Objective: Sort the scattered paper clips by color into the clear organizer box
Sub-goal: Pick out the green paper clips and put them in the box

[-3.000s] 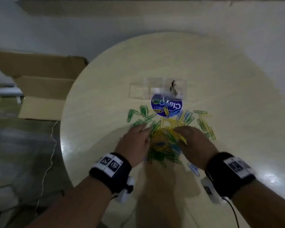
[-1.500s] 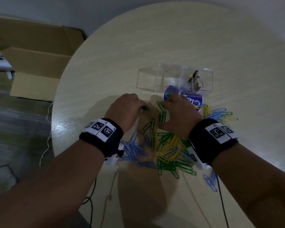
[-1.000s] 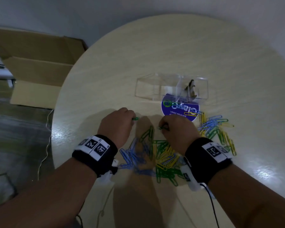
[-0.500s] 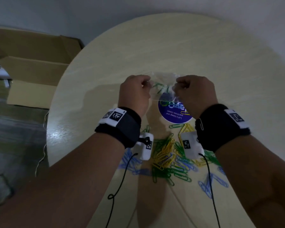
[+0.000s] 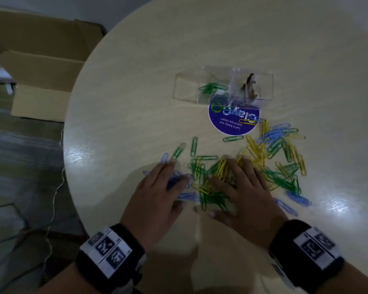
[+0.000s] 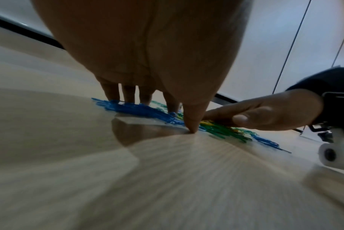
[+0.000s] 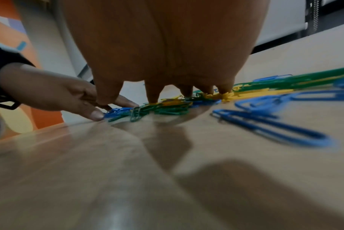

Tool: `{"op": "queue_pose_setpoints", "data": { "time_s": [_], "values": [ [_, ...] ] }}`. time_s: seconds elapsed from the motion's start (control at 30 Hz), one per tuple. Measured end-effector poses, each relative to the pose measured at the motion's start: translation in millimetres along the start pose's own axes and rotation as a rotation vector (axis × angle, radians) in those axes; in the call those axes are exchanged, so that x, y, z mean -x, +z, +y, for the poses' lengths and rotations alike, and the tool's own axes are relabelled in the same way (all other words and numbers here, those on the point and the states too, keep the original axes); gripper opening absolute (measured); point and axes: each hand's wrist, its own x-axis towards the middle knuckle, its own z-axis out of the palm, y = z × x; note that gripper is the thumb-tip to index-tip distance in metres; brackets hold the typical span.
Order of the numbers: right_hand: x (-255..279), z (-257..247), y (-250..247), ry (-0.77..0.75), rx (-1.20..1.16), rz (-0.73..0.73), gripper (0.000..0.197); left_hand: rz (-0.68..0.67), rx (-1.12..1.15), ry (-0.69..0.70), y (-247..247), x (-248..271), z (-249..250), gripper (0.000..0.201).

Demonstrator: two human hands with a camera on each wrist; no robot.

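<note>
Green, yellow and blue paper clips [image 5: 261, 164] lie scattered on the round table [image 5: 200, 39]. The clear organizer box [image 5: 187, 85] stands beyond them; several green clips [image 5: 211, 88] lie in its middle compartment. My left hand [image 5: 157, 198] lies flat with straight fingers on blue clips [image 6: 139, 109]. Beside it, my right hand [image 5: 244, 194] rests flat on the yellow and green clips [image 7: 171, 107], fingers spread. Neither hand holds a clip.
A round blue sticker [image 5: 234, 119] sits between box and pile. A small brown and white object [image 5: 250, 85] is in the box's right compartment. An open cardboard box [image 5: 40, 60] and cables [image 5: 53, 200] lie on the floor at left.
Both hands were raised over the organizer box with green clips half a second ago; they have come back down flat onto the pile, and green clips now lie in the box.
</note>
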Motion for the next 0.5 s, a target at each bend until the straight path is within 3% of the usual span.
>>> {"op": "queue_pose_setpoints", "data": {
  "time_s": [0.13, 0.27, 0.4, 0.5],
  "values": [
    [24, 3, 2, -0.008, 0.002, -0.035, 0.071, 0.016, 0.017, -0.028, 2, 8, -10, 0.056],
    [26, 14, -12, -0.052, -0.085, 0.137, 0.052, 0.153, 0.080, -0.033, -5, -3, -19, 0.040],
    [-27, 36, -40, -0.094, -0.185, 0.473, 0.025, 0.287, 0.150, -0.168, -24, -37, -24, 0.026],
    [-72, 41, -53, -0.015, -0.123, 0.416, 0.025, 0.244, 0.080, -0.349, -35, -70, -24, 0.026]
  ]
}}
